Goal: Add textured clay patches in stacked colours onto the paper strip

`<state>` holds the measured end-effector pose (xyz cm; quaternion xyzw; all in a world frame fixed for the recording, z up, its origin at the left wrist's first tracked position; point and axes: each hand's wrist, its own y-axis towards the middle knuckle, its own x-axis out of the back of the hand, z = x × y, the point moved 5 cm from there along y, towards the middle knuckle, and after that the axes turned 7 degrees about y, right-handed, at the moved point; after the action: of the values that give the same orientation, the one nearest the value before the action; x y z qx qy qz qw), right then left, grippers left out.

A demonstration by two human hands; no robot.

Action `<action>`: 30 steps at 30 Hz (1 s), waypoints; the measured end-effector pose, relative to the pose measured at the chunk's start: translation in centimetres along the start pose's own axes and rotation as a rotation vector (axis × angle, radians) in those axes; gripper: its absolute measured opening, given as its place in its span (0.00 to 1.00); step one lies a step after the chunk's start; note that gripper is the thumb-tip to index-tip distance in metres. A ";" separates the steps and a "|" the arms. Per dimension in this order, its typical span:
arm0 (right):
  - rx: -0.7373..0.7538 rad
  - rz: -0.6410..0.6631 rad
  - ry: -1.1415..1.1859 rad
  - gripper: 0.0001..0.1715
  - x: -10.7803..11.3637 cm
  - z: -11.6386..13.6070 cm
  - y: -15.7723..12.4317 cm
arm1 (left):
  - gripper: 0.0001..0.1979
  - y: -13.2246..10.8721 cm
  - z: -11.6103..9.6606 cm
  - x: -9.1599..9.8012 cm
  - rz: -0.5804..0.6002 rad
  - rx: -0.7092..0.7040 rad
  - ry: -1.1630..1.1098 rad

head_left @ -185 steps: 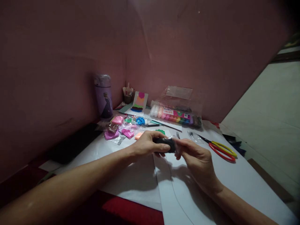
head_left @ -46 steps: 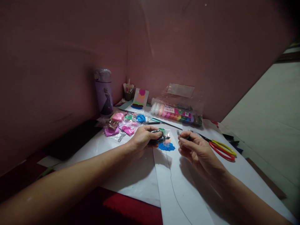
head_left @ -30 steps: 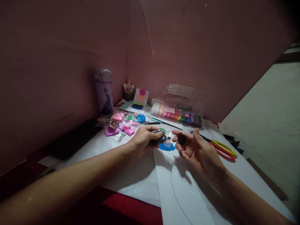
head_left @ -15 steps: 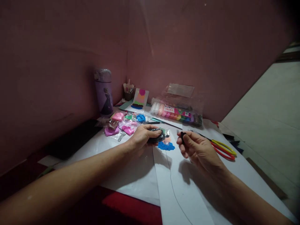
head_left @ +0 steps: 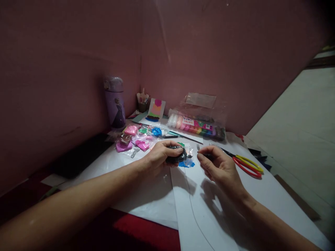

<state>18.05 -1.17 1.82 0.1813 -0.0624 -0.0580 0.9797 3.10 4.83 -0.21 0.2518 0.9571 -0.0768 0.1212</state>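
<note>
My left hand [head_left: 158, 154] is closed round a clear packet of black clay [head_left: 176, 159], its thumb pressing on top. The packet's loose plastic end points right, over a textured blue clay patch [head_left: 186, 164] on white paper [head_left: 183, 202] with a thin curved line. To the right, my right hand [head_left: 222, 169] has its fingers curled on a small black clay piece [head_left: 208, 157], now mostly hidden behind the thumb and fingers. The two hands are apart. Just beyond the right fingertips show the tines of a small fork [head_left: 198, 146].
Bags of coloured clay [head_left: 142, 144] lie left of centre, before a card with coloured bands [head_left: 156, 111]. A purple bottle [head_left: 115, 104] stands at back left. Behind lies a pack of clay sticks [head_left: 193, 126]. Red-and-yellow-handled scissors [head_left: 248, 167] lie right.
My right hand has turned and curled inward, so the black clay piece shows less. The packet in my left hand has shifted slightly and covers more of the blue clay.
</note>
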 end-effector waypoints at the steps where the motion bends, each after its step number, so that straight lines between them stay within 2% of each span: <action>1: -0.041 0.011 -0.002 0.14 -0.1 -0.1 0.0 | 0.08 0.0 0.0 0.0 0.003 -0.004 0.001; 6: -0.147 0.087 0.015 0.15 -0.7 -0.6 -0.2 | 0.10 -0.1 0.1 0.0 0.026 -0.018 0.034; 12: -0.172 -0.031 0.140 0.14 -0.1 -1.2 0.0 | 0.10 -0.3 -0.1 -0.6 0.048 -0.017 -0.004; 14: -0.098 -0.066 0.090 0.12 0.1 -0.7 -0.2 | 0.09 -0.3 -0.1 -0.5 0.036 -0.002 -0.025; 17: 0.122 -0.116 -0.117 0.09 0.2 0.7 -0.7 | 0.08 -0.2 -0.1 0.0 -0.018 0.005 -0.055; 20: 0.249 -0.068 -0.315 0.13 -0.2 1.4 -1.3 | 0.08 -0.1 -0.2 0.3 -0.042 -0.011 -0.079; 23: 0.295 -0.008 -0.396 0.19 -0.5 1.5 -1.6 | 0.07 -0.1 -0.3 0.2 -0.040 -0.027 -0.105; 27: 0.303 -0.021 -0.411 0.19 -0.5 1.7 -1.6 | 0.06 -0.1 -0.7 0.2 -0.090 -0.044 -0.133; 30: 0.284 0.054 -0.365 0.21 -0.8 1.6 -1.5 | 0.07 -0.2 -0.8 0.2 -0.086 -0.052 -0.133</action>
<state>16.87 -3.05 2.65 0.3022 -0.2509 -0.0540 0.9181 2.68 4.91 0.52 0.2014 0.9586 -0.0734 0.1874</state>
